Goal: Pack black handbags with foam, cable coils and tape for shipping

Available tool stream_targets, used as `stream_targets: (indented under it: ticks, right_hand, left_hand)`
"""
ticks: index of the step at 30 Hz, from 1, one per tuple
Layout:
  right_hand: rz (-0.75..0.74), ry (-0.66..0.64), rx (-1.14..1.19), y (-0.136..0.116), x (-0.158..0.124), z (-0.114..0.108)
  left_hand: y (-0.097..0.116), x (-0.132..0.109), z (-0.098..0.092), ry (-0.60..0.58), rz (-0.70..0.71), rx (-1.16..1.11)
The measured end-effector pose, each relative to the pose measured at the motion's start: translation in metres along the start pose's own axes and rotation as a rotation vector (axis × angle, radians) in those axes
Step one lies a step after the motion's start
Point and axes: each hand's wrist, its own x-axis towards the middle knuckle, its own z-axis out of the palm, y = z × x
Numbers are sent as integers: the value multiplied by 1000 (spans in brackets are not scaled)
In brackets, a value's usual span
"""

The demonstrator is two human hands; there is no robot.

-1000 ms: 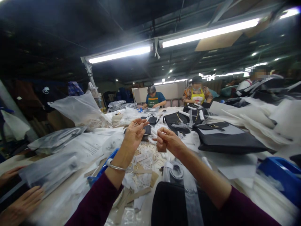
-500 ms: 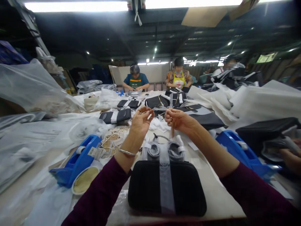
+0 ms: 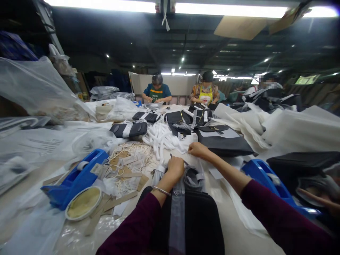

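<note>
A black case (image 3: pixel 196 219) with a clear tape band across it lies on the table right in front of me. At its far edge sit grey coiled cables (image 3: pixel 192 176) in plastic. My left hand (image 3: pixel 175 169) rests closed on top of the cables, knuckles up, with a thin dark tip sticking out above it. My right hand (image 3: pixel 198 149) is lowered just beyond, fingers curled down onto white wrapping on the table; what it holds is hidden. A heap of paper tags with white strings (image 3: pixel 130 163) lies left of my hands.
A blue tape dispenser (image 3: pixel 77 177) and a round lid (image 3: pixel 83 203) sit at left, another blue dispenser (image 3: pixel 268 180) at right. White foam tubes (image 3: pixel 162 138), black bags (image 3: pixel 223 141), plastic bags and white foam sheets (image 3: pixel 292 131) cover the table. Two people (image 3: pixel 156 92) work at the far end.
Both hands dropped from chest height, where they pinched a thin string, down onto the cables and wrapping at the case's far edge. The view tilted slightly.
</note>
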Motion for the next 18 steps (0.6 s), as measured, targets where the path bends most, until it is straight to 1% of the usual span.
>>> stream_targets:
  ticks: [4,6,8,12,18]
  right_hand:
    - [15,-231,-119,-15,10,25]
    - [27,-353,-129,-18,13,32]
    - [38,-444,-101,-16,16,34]
    - [26,-541,52,-2,20,35]
    - [14,-607,258,12,24,37]
  left_hand:
    - [-2,-1,2,38,5,-13]
    - [-3,-2,2,52,-11,-35]
    - [-3,-2,2,58,-35,-67]
    - [-3,-1,1,73,-103,-140]
    - [3,7,6,117,-252,-190]
